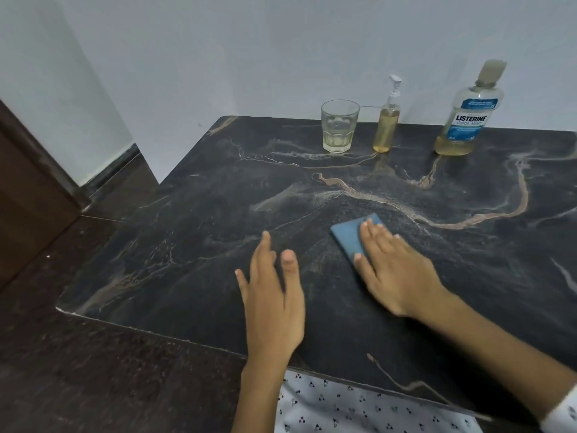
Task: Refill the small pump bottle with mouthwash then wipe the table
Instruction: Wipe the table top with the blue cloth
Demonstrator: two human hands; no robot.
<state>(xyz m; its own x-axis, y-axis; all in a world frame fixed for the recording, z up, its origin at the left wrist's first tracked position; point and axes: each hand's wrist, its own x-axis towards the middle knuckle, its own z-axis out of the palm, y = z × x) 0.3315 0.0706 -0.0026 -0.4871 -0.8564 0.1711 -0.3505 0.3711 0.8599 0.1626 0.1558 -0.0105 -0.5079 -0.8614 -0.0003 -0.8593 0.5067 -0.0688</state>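
Observation:
A small pump bottle (387, 120) full of yellow liquid stands at the back of the dark marble table (193, 232), its pump head on. To its right stands a large mouthwash bottle (466, 117) with a little yellow liquid at the bottom and its cap on. My right hand (396, 270) lies flat with straight fingers and presses a folded blue cloth (349, 235) onto the middle of the table. Left of the cloth, my left hand (274, 298) is held flat over the table, fingers straight and slightly blurred, holding nothing.
A clear glass tumbler (339, 126) with a little liquid at the bottom stands left of the pump bottle. A white wall runs behind the table. Dark floor and a brown door (28, 195) lie to the left.

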